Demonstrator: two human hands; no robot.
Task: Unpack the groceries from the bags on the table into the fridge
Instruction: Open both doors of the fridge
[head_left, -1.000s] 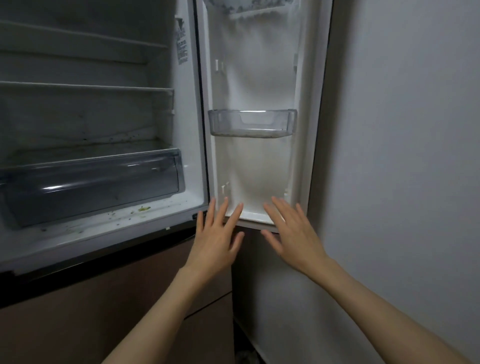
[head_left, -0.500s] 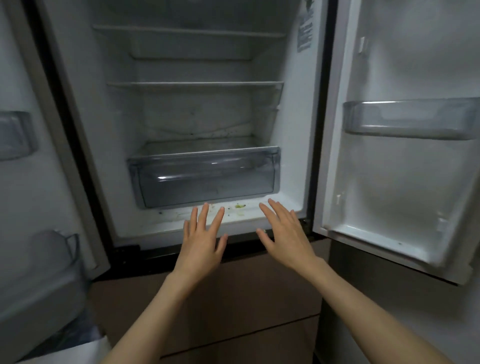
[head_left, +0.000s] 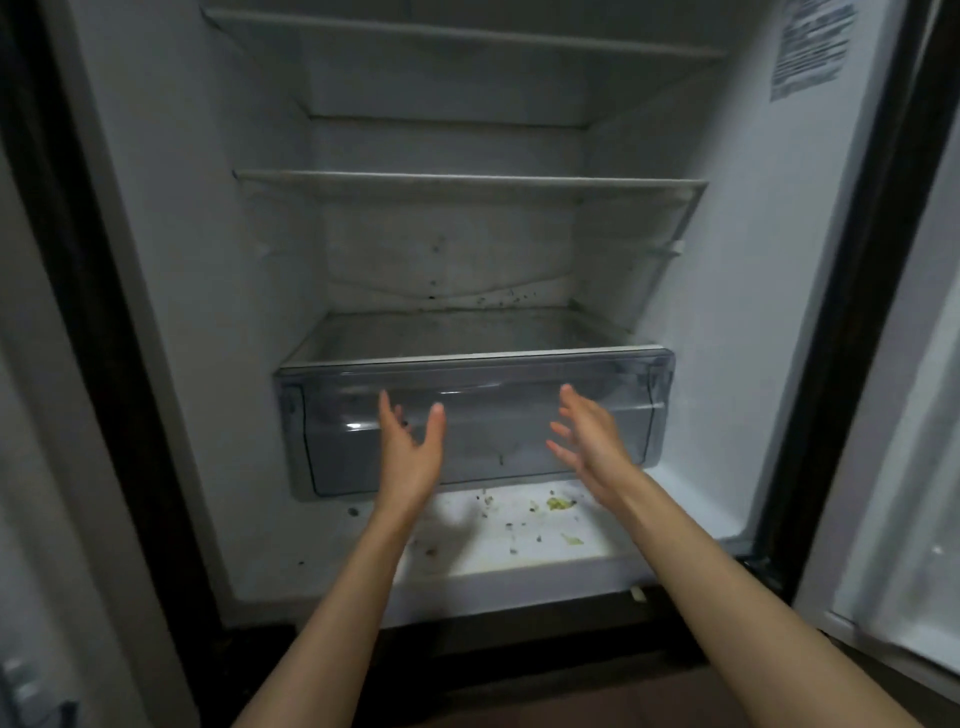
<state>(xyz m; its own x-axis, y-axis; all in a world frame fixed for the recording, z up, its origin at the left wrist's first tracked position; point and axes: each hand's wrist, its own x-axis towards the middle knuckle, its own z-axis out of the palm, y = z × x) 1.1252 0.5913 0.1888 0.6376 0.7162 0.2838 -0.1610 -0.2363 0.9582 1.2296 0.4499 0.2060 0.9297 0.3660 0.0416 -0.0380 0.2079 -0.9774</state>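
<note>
The fridge (head_left: 727, 312) stands open in front of me, its two white shelves (head_left: 467, 182) bare. A clear plastic crisper drawer (head_left: 332, 410) sits shut at the bottom of the compartment. My left hand (head_left: 410, 457) and my right hand (head_left: 592, 447) are both raised in front of the drawer's face, palms turned toward each other, fingers spread, holding nothing. No bags or groceries are in view.
Crumbs and green scraps lie on the white fridge floor (head_left: 519, 540) below the drawer. The right door (head_left: 909, 467) and the left door (head_left: 31, 467) are swung open at the frame edges. A brown lower panel (head_left: 623, 701) runs beneath the compartment.
My view swung left from the right door to the fridge interior and moved closer. Both hands rose from the fridge's front edge to the drawer face and turned palms inward.
</note>
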